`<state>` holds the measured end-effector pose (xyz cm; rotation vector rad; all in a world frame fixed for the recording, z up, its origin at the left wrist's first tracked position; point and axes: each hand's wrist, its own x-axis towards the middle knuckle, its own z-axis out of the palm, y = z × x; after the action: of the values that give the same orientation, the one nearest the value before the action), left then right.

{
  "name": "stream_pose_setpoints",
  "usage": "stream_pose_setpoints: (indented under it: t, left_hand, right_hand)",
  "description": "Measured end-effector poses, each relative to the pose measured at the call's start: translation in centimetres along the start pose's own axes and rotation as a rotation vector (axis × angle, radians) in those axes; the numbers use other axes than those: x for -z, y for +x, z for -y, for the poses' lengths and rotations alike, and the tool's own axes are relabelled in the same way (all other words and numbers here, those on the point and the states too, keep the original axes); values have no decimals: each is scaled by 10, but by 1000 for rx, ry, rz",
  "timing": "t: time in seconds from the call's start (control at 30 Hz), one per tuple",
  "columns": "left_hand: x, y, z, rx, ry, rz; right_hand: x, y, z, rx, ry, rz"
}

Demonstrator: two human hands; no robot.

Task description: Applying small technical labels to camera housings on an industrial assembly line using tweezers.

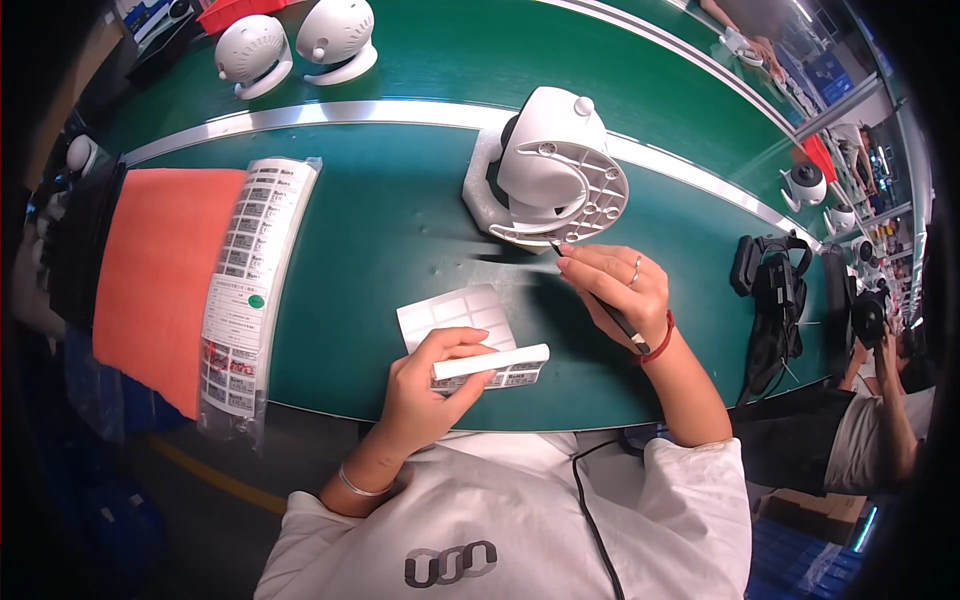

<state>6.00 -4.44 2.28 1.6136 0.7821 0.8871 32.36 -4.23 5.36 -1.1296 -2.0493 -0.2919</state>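
Observation:
My left hand (428, 378) is closed on a sheet of labels (462, 312). Its near edge is curled into a white roll between thumb and fingers, with printed labels showing underneath, while the pale far part lies over the table. In my right hand (628, 288) is a pair of slim black tweezers (618, 320), pinched between the fingers. Their tip points at the near edge of the base of a white device (552, 160); I cannot tell whether it touches. The device lies tipped, its ribbed round underside turned toward me. Whether a label is at the tip cannot be made out.
At the left lie an orange cloth (165, 285) and a plastic-sleeved stack of printed label sheets (255, 270). Two white devices (253, 52) stand beyond the metal rail (400, 112). Black cables and adapters (778, 290) lie at the right. Other people work farther right.

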Motion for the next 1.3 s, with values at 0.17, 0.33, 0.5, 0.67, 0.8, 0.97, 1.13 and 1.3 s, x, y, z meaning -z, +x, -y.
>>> stream_pose_setpoints:
  t: [0.17, 0.33, 0.5, 0.67, 0.8, 0.97, 1.13, 1.3]
  left_hand:
    - [0, 1, -1, 14, -9, -3]
    - [-1, 1, -1, 17, -5, -9]
    - [0, 2, -1, 15, 1, -17]
    - [0, 2, -2, -9, 15, -22]
    - [0, 3, -3, 15, -7, -10]
    - [1, 3, -4, 16, -21, -5]
    - [2, 3, -3, 12, -41, 0]
    - [1, 2, -1, 10, -49, -17]
  right_hand:
    - [-2, -3, -5, -50, 80, -6]
    - [-5, -12, -3, -311, 232, -46]
    - [-12, -17, 1, -493, 437, -160]
    - [-16, -7, 8, -75, 21, -114]
    - [-20, 0, 15, -35, -132, -21]
    - [-16, 1, 24, -108, -273, 76]
    - [-1, 11, 27, -203, -159, 63]
    - [34, 38, 11, -416, 567, -248]
